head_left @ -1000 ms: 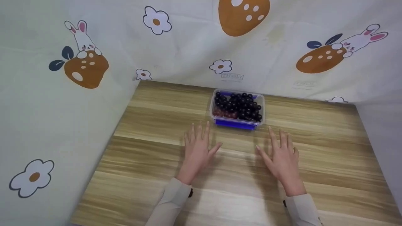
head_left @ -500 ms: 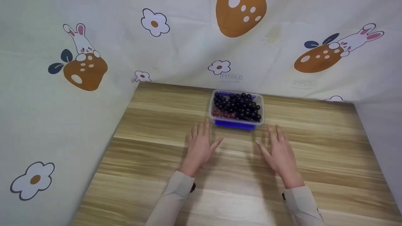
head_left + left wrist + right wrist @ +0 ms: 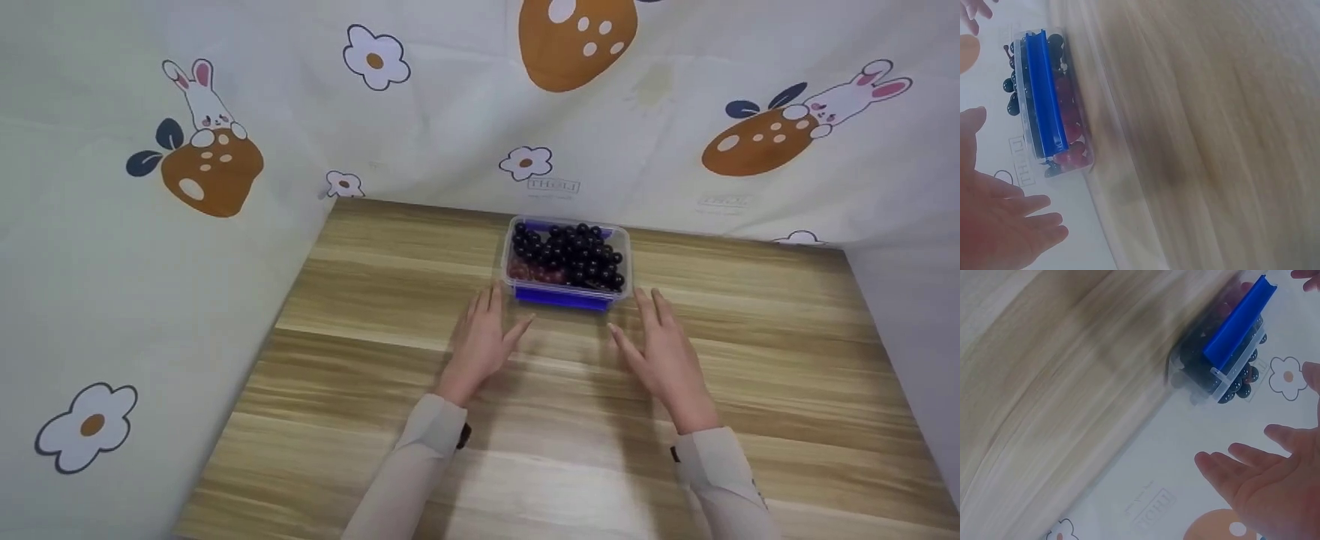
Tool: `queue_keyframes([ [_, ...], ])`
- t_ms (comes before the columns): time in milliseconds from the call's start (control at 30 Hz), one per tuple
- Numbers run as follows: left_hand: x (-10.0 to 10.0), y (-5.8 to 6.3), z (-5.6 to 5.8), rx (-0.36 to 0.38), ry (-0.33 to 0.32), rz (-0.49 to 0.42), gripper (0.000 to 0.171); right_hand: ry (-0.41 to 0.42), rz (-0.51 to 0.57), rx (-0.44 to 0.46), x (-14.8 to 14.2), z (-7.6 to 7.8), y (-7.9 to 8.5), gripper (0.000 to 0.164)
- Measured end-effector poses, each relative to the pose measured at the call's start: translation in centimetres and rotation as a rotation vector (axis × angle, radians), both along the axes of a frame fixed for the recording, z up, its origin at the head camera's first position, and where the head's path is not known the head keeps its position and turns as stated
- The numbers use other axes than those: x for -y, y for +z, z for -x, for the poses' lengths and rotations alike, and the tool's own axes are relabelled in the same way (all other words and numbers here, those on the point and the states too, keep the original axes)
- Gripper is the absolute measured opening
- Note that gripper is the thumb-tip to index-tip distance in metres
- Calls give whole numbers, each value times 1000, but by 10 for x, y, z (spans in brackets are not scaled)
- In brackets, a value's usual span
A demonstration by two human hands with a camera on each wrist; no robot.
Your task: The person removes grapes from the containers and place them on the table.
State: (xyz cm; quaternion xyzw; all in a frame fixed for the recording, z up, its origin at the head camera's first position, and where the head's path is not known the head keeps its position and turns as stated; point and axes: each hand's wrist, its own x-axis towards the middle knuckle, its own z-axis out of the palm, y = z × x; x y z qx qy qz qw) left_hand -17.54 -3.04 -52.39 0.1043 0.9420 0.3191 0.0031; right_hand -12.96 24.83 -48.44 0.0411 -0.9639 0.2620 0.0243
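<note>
A clear plastic box [image 3: 507,281] with blue clip flaps [image 3: 1238,326] stands near the back of the wooden table. Dark grapes [image 3: 581,251] fill most of it and rise above the rim, with reddish grapes [image 3: 536,273] at its front left. My left hand [image 3: 481,337] reaches toward the box's front left corner, fingers extended and thumb spread. Toward the front right corner reaches my right hand [image 3: 667,356], its fingers likewise extended. Both palms face inward, and neither hand holds anything. In the left wrist view the blue flap [image 3: 1047,95] faces the camera.
The wood-grain table [image 3: 360,390] runs back to a pale cloth wall [image 3: 442,112] printed with rabbits, flowers and orange fruit. More of this cloth [image 3: 67,300] borders the table's left side. The box sits close to the rear cloth.
Both hands have moved forward, and their fingertips are now closer to the box's front corners. The box and the grapes have stayed in place.
</note>
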Motion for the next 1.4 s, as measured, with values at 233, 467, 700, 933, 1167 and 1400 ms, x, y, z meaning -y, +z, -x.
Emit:
queue_keyframes([
  [233,-2,-7,10,45,18,-136,95,5,8,13,3,8,3,76],
  [467,-4,13,8,94,26,-261,85,11,11,30,5,15,6,76],
  [700,-3,11,13,71,38,-307,81,21,26,8,7,21,6,77],
  [933,-3,7,19,70,17,-322,81,25,41,46,9,28,10,80],
  [1167,-5,3,27,66,12,-347,81,24,58,55,10,37,11,77],
  [1400,-9,1,32,29,13,-366,83,33,53,50,13,48,10,79],
])
